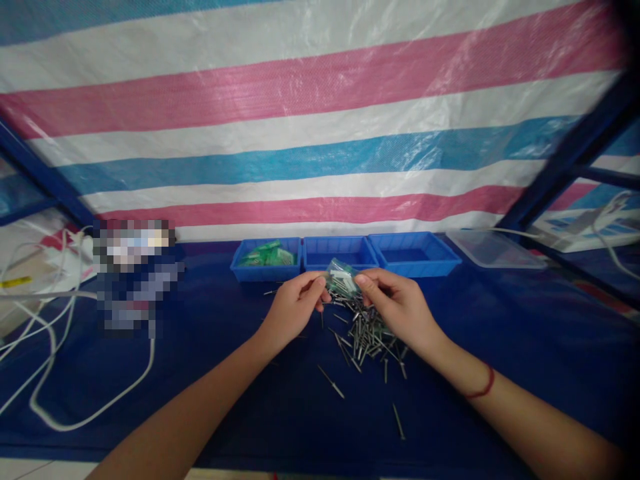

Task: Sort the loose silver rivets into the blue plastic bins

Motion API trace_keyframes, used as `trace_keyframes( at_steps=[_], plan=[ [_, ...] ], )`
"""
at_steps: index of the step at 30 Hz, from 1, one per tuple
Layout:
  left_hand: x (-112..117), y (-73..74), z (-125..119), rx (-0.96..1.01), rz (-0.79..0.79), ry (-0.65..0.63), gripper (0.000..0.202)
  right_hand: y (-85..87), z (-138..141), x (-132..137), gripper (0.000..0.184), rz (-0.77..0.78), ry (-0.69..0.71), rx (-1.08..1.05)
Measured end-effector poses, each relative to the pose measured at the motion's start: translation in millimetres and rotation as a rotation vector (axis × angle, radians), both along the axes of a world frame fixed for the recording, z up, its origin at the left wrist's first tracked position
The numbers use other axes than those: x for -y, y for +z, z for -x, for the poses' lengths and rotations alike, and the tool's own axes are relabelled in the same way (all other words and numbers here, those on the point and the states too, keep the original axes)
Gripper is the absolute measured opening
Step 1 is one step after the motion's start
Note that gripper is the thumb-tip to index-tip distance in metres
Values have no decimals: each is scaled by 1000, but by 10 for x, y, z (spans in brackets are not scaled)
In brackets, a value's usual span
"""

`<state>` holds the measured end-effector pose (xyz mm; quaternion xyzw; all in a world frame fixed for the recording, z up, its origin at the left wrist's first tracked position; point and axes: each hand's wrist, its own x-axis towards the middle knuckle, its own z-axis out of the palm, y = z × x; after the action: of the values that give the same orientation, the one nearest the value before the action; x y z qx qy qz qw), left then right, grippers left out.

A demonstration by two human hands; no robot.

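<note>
A small clear plastic bag (342, 275) with a white label and thin metal pieces is held up between my two hands. My left hand (301, 299) pinches its left edge, while my right hand (393, 300) grips the right edge between thumb and fingers. Below the bag lies a loose heap of pop rivets (367, 337), partly hidden by my right hand. A few rivets have strayed from the heap, such as a single rivet (399, 421) near the front. Behind the hands stands a blue bin (265, 272) holding green packets (270, 254).
Beside that bin stand a middle blue bin (340, 243) and a right blue bin (417, 265). A clear plastic lid (493, 250) lies farther right on the blue table (240, 427). White cables (90, 421) loop across the left side. Striped sheeting (300, 157) hangs behind.
</note>
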<state>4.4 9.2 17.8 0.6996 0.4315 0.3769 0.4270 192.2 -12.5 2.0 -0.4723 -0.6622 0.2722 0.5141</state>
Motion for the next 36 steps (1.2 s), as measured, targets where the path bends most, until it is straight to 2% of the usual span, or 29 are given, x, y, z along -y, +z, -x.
trace_keyframes(
  at_steps=[3,6,10,13,17,20,23,25,27,29,32,36],
  plan=[
    [-25,-2,-3,134,115,22,33,-9,12,5,28,5,25,-54],
    [-38,1,-4,183,159,49,36,-13,26,16,26,-1,13,-61],
    [-35,-21,-9,145,128,75,30,-7,29,30,22,-92,-18,24],
    [-24,-41,-18,134,113,34,35,3,28,35,15,-166,-3,74],
    [-66,1,14,41,6,-12,24,10,30,39,15,-208,1,105],
    [-211,97,173,-2,-209,147,23,6,23,34,24,-218,5,95],
    [-430,209,484,-62,-445,443,26,2,15,25,29,-224,5,73],
    [-573,252,724,-204,-606,650,27,-1,14,24,29,-215,0,69],
    [-688,246,926,-371,-693,729,28,-6,18,26,29,-204,7,72],
    [-762,197,1051,-531,-713,669,26,-12,26,33,29,-197,17,81],
    [-806,107,1097,-757,-676,521,23,-17,39,43,29,-198,25,97],
    [-799,81,1052,-898,-613,507,25,-1,44,50,28,-204,13,114]
  ],
)
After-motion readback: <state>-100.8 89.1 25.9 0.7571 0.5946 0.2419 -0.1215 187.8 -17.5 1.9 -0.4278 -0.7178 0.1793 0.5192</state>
